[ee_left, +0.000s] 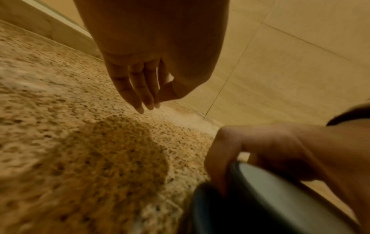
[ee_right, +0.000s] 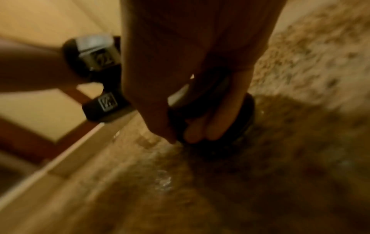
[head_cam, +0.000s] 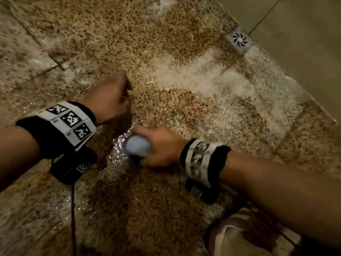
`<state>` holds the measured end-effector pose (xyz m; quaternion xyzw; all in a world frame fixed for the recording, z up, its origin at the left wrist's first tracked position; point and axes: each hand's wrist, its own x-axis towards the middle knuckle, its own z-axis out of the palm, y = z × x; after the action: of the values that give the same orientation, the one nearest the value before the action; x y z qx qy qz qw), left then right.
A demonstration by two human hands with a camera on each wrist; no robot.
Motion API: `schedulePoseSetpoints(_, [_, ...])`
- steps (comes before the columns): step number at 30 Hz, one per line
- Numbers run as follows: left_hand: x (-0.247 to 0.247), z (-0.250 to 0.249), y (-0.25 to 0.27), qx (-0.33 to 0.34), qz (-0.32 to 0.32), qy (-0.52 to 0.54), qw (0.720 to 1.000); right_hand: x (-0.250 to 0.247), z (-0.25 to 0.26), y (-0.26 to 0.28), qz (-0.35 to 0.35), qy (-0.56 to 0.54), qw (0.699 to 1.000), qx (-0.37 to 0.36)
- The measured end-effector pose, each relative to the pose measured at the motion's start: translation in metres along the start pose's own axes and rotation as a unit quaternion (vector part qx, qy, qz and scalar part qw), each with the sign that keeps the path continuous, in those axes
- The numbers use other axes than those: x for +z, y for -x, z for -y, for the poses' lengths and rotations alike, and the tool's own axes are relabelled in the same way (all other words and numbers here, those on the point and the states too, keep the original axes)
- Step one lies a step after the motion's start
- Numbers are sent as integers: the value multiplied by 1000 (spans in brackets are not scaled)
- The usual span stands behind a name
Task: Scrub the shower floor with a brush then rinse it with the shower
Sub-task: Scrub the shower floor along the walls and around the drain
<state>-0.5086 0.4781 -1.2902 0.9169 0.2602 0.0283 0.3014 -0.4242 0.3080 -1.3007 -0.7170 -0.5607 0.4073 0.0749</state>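
Speckled tan-and-brown stone covers the shower floor [head_cam: 166, 43], wet all over, with dark grout lines crossing it and pale foamy patches [head_cam: 230, 80] spread toward the far right corner. Beige wall tiles [head_cam: 304, 43] rise along that right edge, and a low ledge [ee_left: 50, 31] runs along the floor's far side in my left wrist view. My knee [head_cam: 249, 237], in light cloth, shows at the bottom right of the head view.

My right hand [head_cam: 164, 146] is down on the floor, fingers [ee_right: 202, 129] and thumb curled round the scrub brush [head_cam: 138, 147], a round thing with a pale blue-grey top and a dark body (the bristles themselves are too blurred to make out). The brush sits on the wet stone near the middle of the floor, with a glint of water [head_cam: 118, 150] just to its left.

My left hand [head_cam: 110, 97] hovers above the floor just beyond and left of the brush, holding nothing, its fingers [ee_left: 138, 88] hanging loose and slightly bent, tips pointing down and clear of the stone.

Both wrists wear black bands with white coded squares [head_cam: 68, 119]; a thin dark cable [head_cam: 72, 209] hangs from the left one.

Smallest, a square metal drain [head_cam: 239, 39] with a swirl pattern sits where floor meets wall, well apart from the brush.
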Motion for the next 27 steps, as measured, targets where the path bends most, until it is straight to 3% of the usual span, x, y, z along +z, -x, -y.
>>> schedulePoseSetpoints(2, [0, 3, 3, 0, 6, -11, 1000, -34, -33, 2, -100, -76, 988, 86])
schedulePoseSetpoints(5, [-1, 5, 7, -9, 3, 0, 1000, -100, -90, 14, -286, -51, 921, 260])
schedulePoseSetpoints(7, [-3, 5, 4, 9, -8, 3, 1000, -111, -97, 23, -311, -36, 909, 274])
schedulePoseSetpoints(10, [-2, 1, -6, 26, -9, 2, 1000, -68, -57, 22, -181, -133, 961, 163])
schedulePoseSetpoints(13, [5, -4, -10, 30, -18, 10, 999, -16, -28, 15, -39, -43, 998, 25])
schedulePoseSetpoints(15, [10, -5, -12, 42, -15, 9, 999, -20, -42, 10, -74, -35, 996, 27])
schedulePoseSetpoints(18, [8, -1, -12, 42, -14, 1, 999, -75, -83, 9, -228, -131, 947, 182])
schedulePoseSetpoints(20, [5, -1, -11, 33, -20, 1, 999, -103, -104, 14, -278, -34, 928, 245])
schedulePoseSetpoints(22, [2, -5, -13, 38, -23, 3, 999, -99, -99, 20, -242, 8, 958, 153])
schedulePoseSetpoints(24, [-1, -7, -12, 45, -28, 5, 999, -62, -68, 30, -112, 40, 993, -3])
schedulePoseSetpoints(26, [-3, -6, -11, 45, -29, 10, 999, -23, -39, 42, 15, 88, 991, -96])
schedulePoseSetpoints(27, [-3, -7, -10, 45, -29, 12, 999, -14, -37, 44, 33, 93, 990, -103])
